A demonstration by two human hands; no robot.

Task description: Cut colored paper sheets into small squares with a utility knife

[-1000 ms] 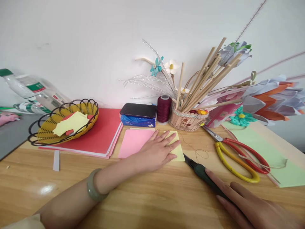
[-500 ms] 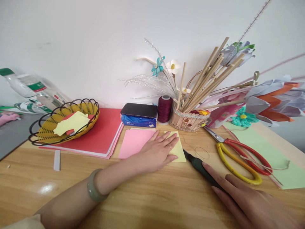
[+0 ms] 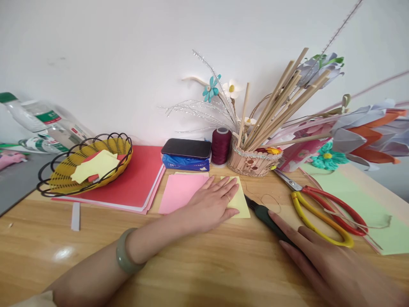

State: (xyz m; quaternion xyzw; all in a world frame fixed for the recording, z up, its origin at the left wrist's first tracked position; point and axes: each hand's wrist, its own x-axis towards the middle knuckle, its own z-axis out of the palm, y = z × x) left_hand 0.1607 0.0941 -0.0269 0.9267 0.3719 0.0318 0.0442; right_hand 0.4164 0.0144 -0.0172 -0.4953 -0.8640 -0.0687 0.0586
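Observation:
My left hand (image 3: 209,204) lies flat, fingers stretched out, on a small sheet of yellow paper (image 3: 240,201). Its wrist side partly covers the pink paper (image 3: 180,189) to the left. In my right hand (image 3: 322,251) is a dark green craft knife (image 3: 266,218), the forefinger laid along its handle. The knife's dark tip is at the right edge of the yellow sheet; whether it touches the paper I cannot tell. A loose thread (image 3: 270,202) curls on the table just beyond the knife.
Scissors (image 3: 322,213) with red and yellow handles lie right of the knife, beside green paper (image 3: 391,230). Behind stand a stick-filled basket (image 3: 252,164), a maroon thread spool (image 3: 221,147) and a phone (image 3: 187,148) on a blue pack. At left, a yellow basket (image 3: 60,170) rests on red paper (image 3: 147,170).
My right hand and the craft knife have shifted slightly left, bringing the tip closer to the yellow paper's edge. The left hand stays in place on the paper.

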